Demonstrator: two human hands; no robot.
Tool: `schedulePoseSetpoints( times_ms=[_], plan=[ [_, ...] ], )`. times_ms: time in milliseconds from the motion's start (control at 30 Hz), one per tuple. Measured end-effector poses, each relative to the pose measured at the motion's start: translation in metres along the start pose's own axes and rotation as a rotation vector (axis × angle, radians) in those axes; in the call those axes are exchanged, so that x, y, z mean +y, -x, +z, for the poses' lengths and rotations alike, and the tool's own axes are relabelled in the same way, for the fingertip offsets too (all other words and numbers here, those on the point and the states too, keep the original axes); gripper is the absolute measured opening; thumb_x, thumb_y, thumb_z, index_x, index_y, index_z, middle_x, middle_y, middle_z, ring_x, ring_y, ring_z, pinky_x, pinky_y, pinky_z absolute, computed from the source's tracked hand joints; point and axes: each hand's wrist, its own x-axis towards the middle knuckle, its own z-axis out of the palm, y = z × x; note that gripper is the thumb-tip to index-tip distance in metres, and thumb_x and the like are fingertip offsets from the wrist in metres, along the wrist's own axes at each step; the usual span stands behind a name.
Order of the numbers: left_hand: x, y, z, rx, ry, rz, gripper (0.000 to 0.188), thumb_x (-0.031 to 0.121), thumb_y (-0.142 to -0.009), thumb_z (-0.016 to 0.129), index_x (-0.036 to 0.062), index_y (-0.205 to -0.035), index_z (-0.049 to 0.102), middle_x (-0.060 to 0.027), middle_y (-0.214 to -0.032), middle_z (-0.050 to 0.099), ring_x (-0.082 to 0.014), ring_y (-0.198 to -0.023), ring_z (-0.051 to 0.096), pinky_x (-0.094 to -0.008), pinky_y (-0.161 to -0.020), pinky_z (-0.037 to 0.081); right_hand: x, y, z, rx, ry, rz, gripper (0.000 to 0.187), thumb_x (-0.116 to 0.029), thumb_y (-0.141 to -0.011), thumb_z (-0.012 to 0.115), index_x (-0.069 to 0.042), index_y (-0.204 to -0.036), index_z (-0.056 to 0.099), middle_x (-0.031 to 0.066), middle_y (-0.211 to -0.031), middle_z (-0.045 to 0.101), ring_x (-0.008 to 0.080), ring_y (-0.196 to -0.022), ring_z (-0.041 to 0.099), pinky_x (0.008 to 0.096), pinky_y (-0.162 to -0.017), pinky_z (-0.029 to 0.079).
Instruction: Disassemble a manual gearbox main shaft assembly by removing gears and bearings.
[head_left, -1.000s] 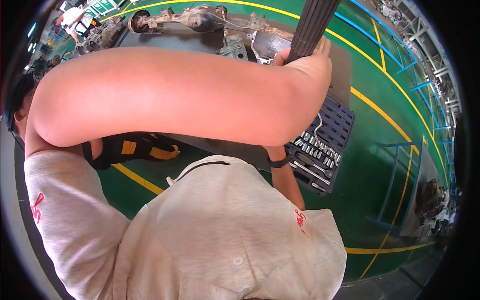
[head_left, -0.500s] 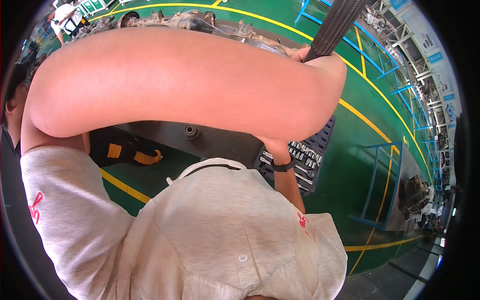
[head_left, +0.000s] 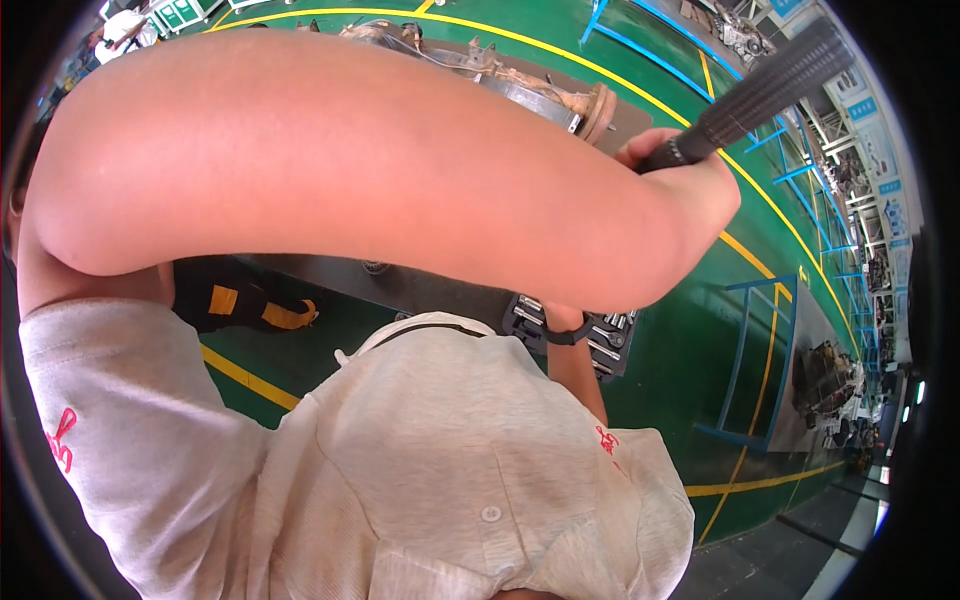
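Observation:
My left arm reaches across the upper view. At its end my left hand (head_left: 700, 178) is closed around a dark torque wrench (head_left: 772, 88), near a ring with fine marks on it. The knurled grip of the wrench points up and right; its other end is hidden by my hand and forearm. Below the left forearm, my right hand (head_left: 561, 315) shows only at the wrist, just above a black wristband. Its fingers are hidden. Next to that wrist lies an open black socket set case (head_left: 522, 322) with sockets and a ratchet.
A rusty axle assembly (head_left: 505, 78) lies on a dark bench beyond my arm. The top of a gear (head_left: 375, 267) peeks out below the forearm. A person's orange-and-black shoe (head_left: 290, 315) is at left. A blue-framed table (head_left: 790, 370) bearing a metal part stands right.
My left hand and the torque wrench have swung right and slightly down, the wrench tilting further right. My left forearm now covers more of the gear and the socket set case.

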Motion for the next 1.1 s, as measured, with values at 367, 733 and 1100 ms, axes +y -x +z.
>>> schedulePoseSetpoints(
  times_ms=[367,733,1100],
  plan=[
    [0.015,0.016,0.009,0.143,0.073,0.027,0.021,0.031,-0.081,0.065,0.0101,-0.077,0.064,-0.0048,-0.093,0.066,-0.0222,-0.096,0.063,-0.0349,-0.073,0.054,0.004,0.020,0.001,0.001,0.072,-0.075,0.018,-0.018,-0.083,0.065,-0.002,-0.082,0.057,0.0058,-0.082,0.062,0.0176,-0.074,0.059,0.0332,-0.065,0.049],
    [0.030,0.021,0.033,0.354,0.165,0.044,0.017,0.025,-0.084,0.063,0.0093,-0.079,0.063,-0.0050,-0.097,0.065,-0.0225,-0.098,0.063,-0.0335,-0.077,0.054,0.074,0.007,0.008,-0.214,-0.003,-0.254,0.014,-0.016,-0.084,0.061,-0.004,-0.081,0.056,0.0053,-0.083,0.061,0.0191,-0.073,0.058,0.0349,-0.065,0.048],
    [0.036,-0.013,0.090,1.531,0.061,-0.136,0.013,0.020,-0.087,0.060,0.0085,-0.081,0.061,-0.0053,-0.102,0.064,-0.0228,-0.100,0.063,-0.0320,-0.081,0.054,0.193,-0.042,0.005,-0.710,-0.244,-0.394,0.020,-0.005,-0.080,0.073,-0.001,-0.094,0.060,0.0068,-0.091,0.064,0.0173,-0.079,0.060,0.0352,-0.072,0.052]
  ],
)
